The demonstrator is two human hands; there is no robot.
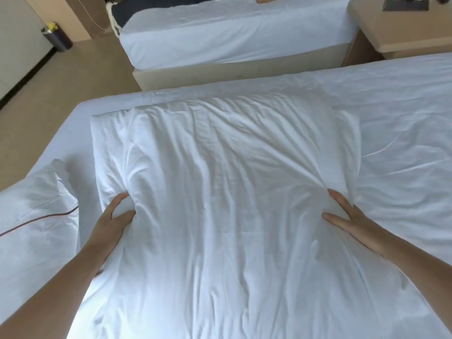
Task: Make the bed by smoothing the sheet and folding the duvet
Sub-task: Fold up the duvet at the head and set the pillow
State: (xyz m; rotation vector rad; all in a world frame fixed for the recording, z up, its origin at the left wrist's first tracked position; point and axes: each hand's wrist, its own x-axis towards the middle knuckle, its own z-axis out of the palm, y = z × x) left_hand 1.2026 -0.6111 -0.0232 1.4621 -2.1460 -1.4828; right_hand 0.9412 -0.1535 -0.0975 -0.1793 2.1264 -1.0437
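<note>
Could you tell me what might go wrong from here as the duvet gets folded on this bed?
1. The duvet is deeply creased between the left hand and right hand; folding now would probably trap the wrinkles.
2. Its far corners look uneven, so the fold may end up crooked.
3. The pillow lies close beside the left hand and could get nudged toward the bed's edge.

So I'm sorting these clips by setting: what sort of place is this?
Probably a hotel twin room: a second bed stripped to its white sheet, a shared nightstand between the beds, and a small bin by the wall.
</note>
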